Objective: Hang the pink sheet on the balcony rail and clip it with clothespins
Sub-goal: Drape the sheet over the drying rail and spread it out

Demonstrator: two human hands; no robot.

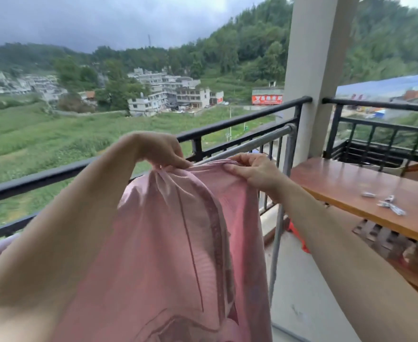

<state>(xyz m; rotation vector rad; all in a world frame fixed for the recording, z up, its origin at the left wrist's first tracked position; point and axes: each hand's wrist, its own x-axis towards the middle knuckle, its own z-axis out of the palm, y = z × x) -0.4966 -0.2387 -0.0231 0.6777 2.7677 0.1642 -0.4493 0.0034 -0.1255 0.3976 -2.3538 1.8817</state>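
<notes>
While the pink sheet (178,243) is hanging in long folds toward the camera, its top edge is lying up against a grey metal bar (264,139) that is running just inside the black balcony rail (240,118). The bar is slipping out of sight beneath the cloth, so how far the sheet is draping down the far side cannot be told. The left hand (158,149) is pinching a bunched gather of the top edge between thumb and fingertips, with the wrist arching high above it. The right hand (252,169) is gripping the same edge a little further along, its thumb pressing on the near side of the fabric and its fingers curling over the top toward the bar. Between the two hands the cloth is stretching in a shallow, wrinkled ridge. Several pale clothespins (388,206) are lying loose on a wooden table (351,183) to the right, well apart from both hands and from the sheet. A pale pillar (311,58) is standing at the end of the rail, and green fields and grey buildings are spreading out beyond the balcony under a dark sky.
</notes>
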